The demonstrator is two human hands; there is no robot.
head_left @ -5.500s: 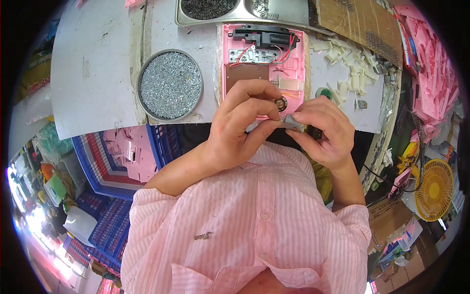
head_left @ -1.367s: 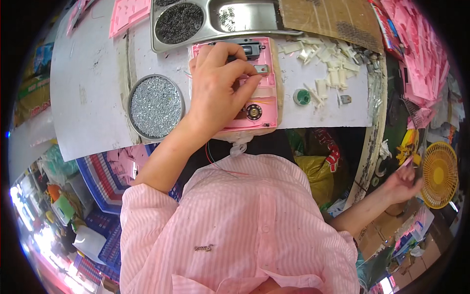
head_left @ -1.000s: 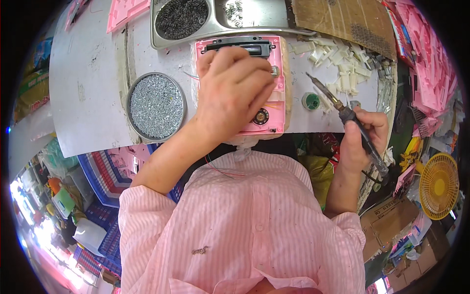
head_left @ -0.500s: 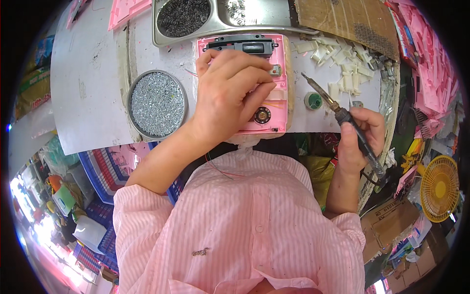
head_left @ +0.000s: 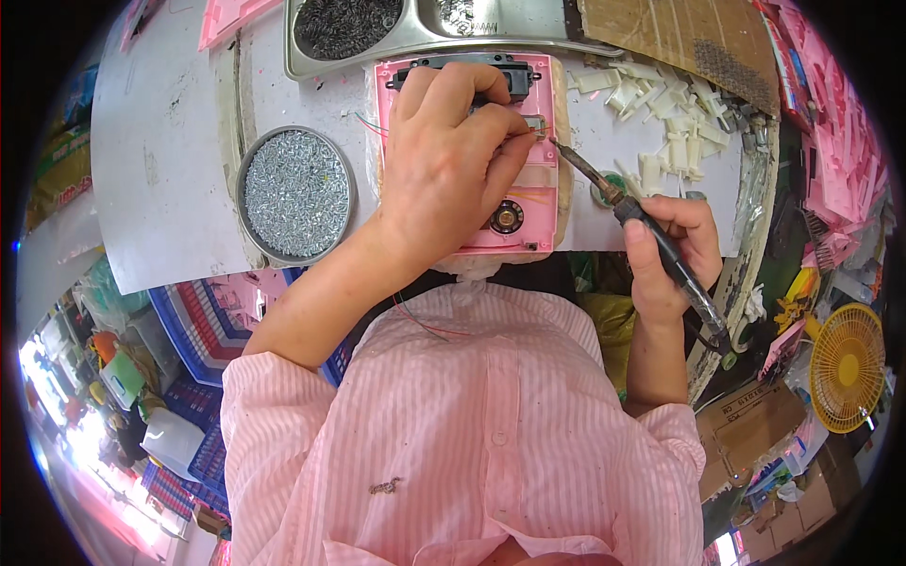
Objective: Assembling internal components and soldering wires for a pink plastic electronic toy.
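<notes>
My right hand (head_left: 672, 250) grips a soldering iron (head_left: 675, 259) by its black handle. Its tip points left, close beside a small metal part (head_left: 535, 123) on the right side of a pink plastic housing (head_left: 541, 212). Over that housing lies my left hand (head_left: 444, 156), thumb and forefinger pinched beside the metal part; what they hold is too small to make out. A black plastic piece (head_left: 514, 80) crosses the housing's far end, partly behind my left hand. A round speaker (head_left: 507, 218) sits in the near end. Thin coloured wires (head_left: 371, 124) stick out on the left.
Left of the housing stands a round tin (head_left: 296, 193) of small metal pins. A metal tray (head_left: 354, 28) holding dark springs lies at the back. White plastic pieces (head_left: 675, 132) and cardboard (head_left: 679, 42) are at right. A small green round container (head_left: 604, 195) stands behind the iron.
The soldering iron has moved left with my right hand, bringing its tip up to the small metal part. My left hand has shifted slightly away from me, still pinched.
</notes>
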